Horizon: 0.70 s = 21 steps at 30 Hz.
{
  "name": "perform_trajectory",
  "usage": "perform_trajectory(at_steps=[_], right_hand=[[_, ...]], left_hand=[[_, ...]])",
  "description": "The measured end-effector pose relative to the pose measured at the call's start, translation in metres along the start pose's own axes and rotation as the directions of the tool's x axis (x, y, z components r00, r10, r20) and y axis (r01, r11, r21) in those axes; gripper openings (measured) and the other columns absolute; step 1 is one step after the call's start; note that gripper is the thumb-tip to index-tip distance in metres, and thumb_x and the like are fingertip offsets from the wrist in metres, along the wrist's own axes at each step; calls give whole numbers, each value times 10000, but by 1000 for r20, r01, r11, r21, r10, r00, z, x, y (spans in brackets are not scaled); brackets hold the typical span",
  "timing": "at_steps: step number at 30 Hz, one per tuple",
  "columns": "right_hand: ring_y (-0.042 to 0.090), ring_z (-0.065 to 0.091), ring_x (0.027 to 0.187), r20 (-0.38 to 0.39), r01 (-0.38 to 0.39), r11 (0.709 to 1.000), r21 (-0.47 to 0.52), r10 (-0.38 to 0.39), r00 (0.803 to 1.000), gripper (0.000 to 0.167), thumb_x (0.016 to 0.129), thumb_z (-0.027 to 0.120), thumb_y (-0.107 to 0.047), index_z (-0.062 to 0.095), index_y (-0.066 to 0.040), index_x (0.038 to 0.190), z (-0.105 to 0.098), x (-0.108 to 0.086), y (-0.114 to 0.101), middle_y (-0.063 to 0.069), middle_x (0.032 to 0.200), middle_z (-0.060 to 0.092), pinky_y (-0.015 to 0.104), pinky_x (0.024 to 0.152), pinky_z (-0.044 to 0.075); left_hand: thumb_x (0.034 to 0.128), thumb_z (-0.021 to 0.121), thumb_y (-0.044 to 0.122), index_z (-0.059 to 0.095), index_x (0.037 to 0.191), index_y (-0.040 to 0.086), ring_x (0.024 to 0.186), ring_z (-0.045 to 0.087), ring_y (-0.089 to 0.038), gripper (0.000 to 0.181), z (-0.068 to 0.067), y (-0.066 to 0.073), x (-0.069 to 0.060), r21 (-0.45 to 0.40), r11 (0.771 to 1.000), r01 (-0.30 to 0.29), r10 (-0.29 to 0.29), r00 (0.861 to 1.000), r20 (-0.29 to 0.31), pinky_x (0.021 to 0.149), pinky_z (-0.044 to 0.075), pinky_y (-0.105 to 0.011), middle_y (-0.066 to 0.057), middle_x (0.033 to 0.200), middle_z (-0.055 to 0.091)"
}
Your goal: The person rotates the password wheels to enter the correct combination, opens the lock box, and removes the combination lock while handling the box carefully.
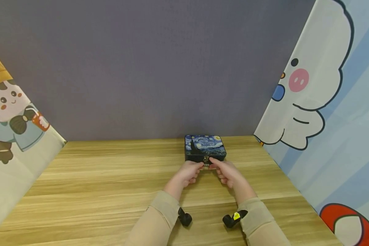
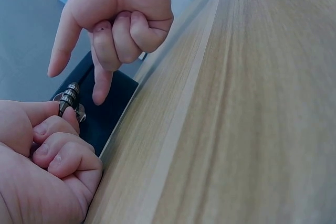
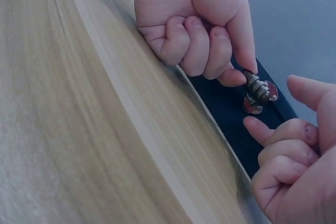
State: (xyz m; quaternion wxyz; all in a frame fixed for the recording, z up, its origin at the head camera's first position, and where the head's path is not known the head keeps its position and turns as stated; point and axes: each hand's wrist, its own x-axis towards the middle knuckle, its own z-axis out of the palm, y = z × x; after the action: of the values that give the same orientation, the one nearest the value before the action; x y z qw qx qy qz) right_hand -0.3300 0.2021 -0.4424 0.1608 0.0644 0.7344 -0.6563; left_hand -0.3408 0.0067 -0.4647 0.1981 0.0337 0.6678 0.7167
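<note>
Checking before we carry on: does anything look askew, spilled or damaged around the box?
Nothing stands out. The box sits upright with its lid closed, the left hand pinches the combination lock at its front, and no spill or damage shows.

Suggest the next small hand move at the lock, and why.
Probably have the right hand pinch the lock's free end: the left hand pinches the other end, while the right's thumb and forefinger stand apart, gripping nothing.
</note>
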Motion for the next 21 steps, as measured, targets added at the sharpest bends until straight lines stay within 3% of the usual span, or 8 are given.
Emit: perform_trajectory(at_steps=[16,21], right_hand=[[71,225,452,-10,43,999,15,-43,999,409,948,707,-344,661,46,1061,5,2,3,-77,548,288,226,403,216],[64,224,443,7,42,998,50,-43,999,399,957,688,-280,640,93,1092,7,3,5,-78,542,297,221,393,214]], left_hand=[[1048,583,281,669,1112,-69,437,222,-72,367,0,-1,3,8,1000,-3,3,1000,1,411,247,-226,57,584,342],[1044,582,271,657,1120,-85,437,237,-69,372,0,-1,2,7,1000,-6,6,1000,0,407,250,-220,56,586,355]])
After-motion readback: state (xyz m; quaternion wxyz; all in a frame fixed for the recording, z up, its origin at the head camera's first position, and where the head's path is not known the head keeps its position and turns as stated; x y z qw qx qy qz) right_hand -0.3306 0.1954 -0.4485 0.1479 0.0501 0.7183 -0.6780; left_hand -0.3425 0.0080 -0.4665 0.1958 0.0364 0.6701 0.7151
